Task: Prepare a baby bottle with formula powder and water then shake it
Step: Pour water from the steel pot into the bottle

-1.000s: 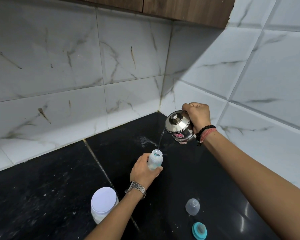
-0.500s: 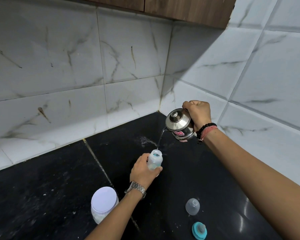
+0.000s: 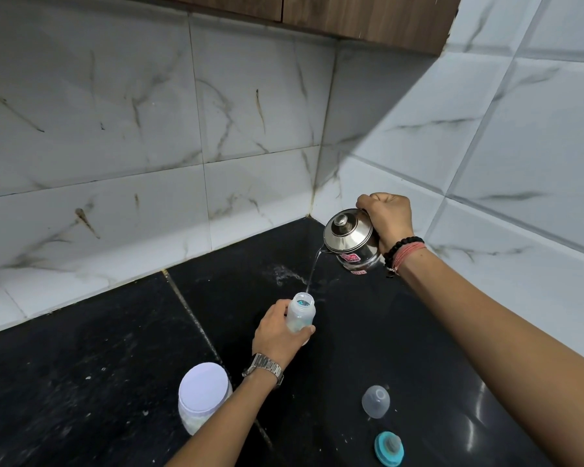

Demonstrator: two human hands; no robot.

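The right hand (image 3: pixel 386 219) is gripping a tilted steel kettle (image 3: pixel 351 242), pouring water above the baby bottle (image 3: pixel 300 313). The left hand (image 3: pixel 279 335) is gripping that bottle (uncapped), standing on the table (image 3: pixel 81 382).

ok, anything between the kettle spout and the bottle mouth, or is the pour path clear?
Nothing visible blocks it. The kettle, tilted in the right hand, sends a thin stream straight down into the open mouth of the bottle. The left hand grips the bottle's side, below the rim. The clear cap and teal ring lie well aside.
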